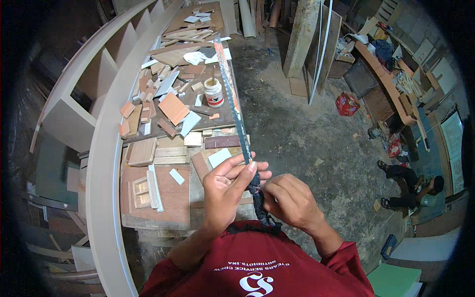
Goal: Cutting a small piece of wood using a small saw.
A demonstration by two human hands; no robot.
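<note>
My left hand (230,185) grips a long, narrow metal blade (233,101), speckled with orange and white, that points away from me, thumb across it just above the handle. The handle (257,200) is bound in dark wrapping with a thin strand round it. My right hand (292,203) has its fingers curled against the right side of this wrapping, pinched at it; the fingertips are partly hidden. The handle's near end reaches down to my red shirt. Beneath and beyond lies a workbench crowded with wood offcuts (174,108), white pieces and a white tub (214,93) with a stick in it.
A long pale cabinet frame (104,173) runs along the left. To the right are the concrete floor (316,143), a post (304,39), a red box (347,104) and a curved wooden piece (386,79). Another person (413,188) sits low at the far right.
</note>
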